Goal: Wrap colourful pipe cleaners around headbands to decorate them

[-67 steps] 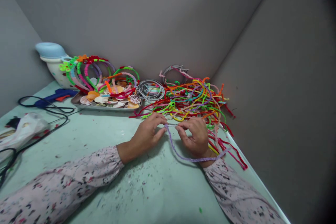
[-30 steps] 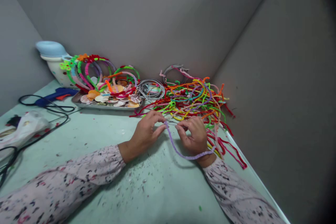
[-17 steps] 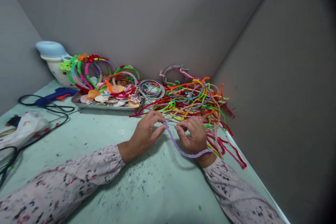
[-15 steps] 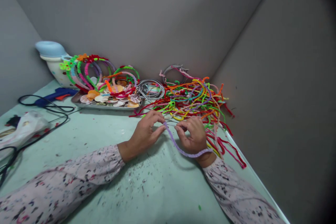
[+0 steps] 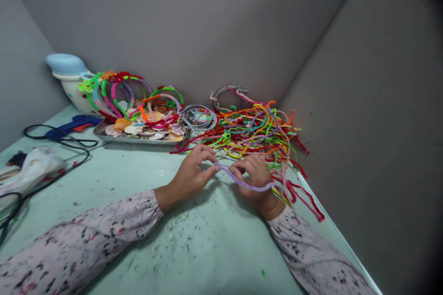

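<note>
A fuzzy purple stem point(image 5: 247, 185) runs from the fingertips of my left hand point(image 5: 194, 173) rightward across the front of my right hand point(image 5: 254, 177). My left thumb and forefinger pinch its left end. The fingers of my right hand are curled, thumb near forefinger, close beside the stem; what they hold, if anything, is too small to make out. Just behind my right hand lies a tangled heap of colourful fuzzy stems point(image 5: 256, 129).
A metal tray point(image 5: 145, 140) of shells and colourful fuzzy rings point(image 5: 117, 97) stands at the back. Coiled wire point(image 5: 199, 117) lies beside it. Leftward are a blue-lidded container point(image 5: 74, 87), a blue tool point(image 5: 71, 126), a black cable point(image 5: 81, 161) and a plastic bag point(image 5: 38, 166).
The purple stem has swung up and hangs in a flatter curve, now crossing in front of my right hand. My right hand has shifted slightly; my left hand keeps its pinch.
</note>
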